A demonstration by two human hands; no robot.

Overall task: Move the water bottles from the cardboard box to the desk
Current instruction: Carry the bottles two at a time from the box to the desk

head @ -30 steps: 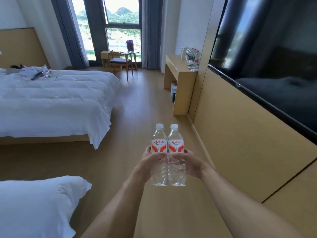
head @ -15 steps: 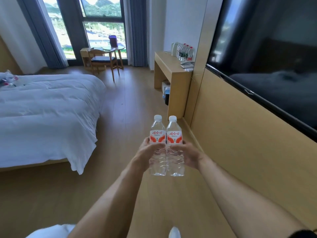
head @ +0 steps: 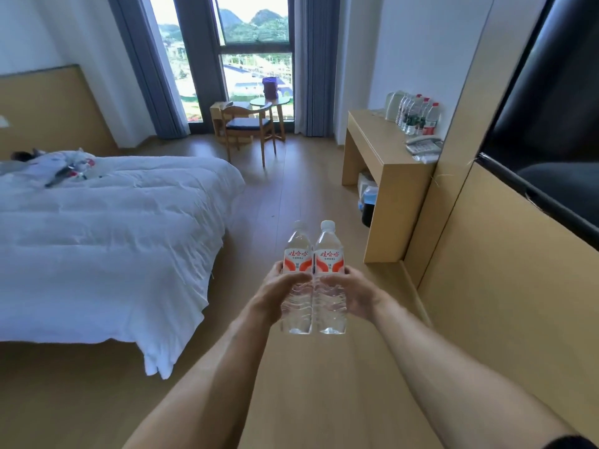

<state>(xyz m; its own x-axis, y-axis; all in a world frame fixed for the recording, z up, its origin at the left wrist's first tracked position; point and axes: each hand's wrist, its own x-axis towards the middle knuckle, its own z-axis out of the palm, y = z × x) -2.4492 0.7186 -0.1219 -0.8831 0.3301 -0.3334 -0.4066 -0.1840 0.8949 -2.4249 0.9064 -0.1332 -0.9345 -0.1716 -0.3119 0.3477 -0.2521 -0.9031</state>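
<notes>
Head view: fingers point(head: 293, 277) of left hand point(head: 275, 294) and right hand point(head: 351, 291) each clasp one upright water bottle point(head: 297, 280), second bottle point(head: 329, 280) touching it. Desk point(head: 382, 147) lies ahead-right, right hand nearer; bottles on desk point(head: 418, 115) line its far right edge.

- The two water bottles point(head: 312, 280) are showing clear, ribbed plastic, white caps, and white labels with orange-red arcs and red characters.
- The desk point(head: 382, 147) is showing a pale, light-wood tone, matching the wall panelling point(head: 505, 303).
- The floor point(head: 301, 183) is showing warm tan wood planks.
- The bed point(head: 107, 234) is wearing a plain white duvet against a tan headboard point(head: 42, 108).
- The curtains point(head: 311, 66) are hanging in a muted blue-grey.
- The bottles on the desk point(head: 418, 115) are showing red caps, with red and green labels.
- The chair point(head: 249, 128) is showing light wood with a dark navy seat.
- The screen point(head: 551, 118) is showing glossy black.
</notes>
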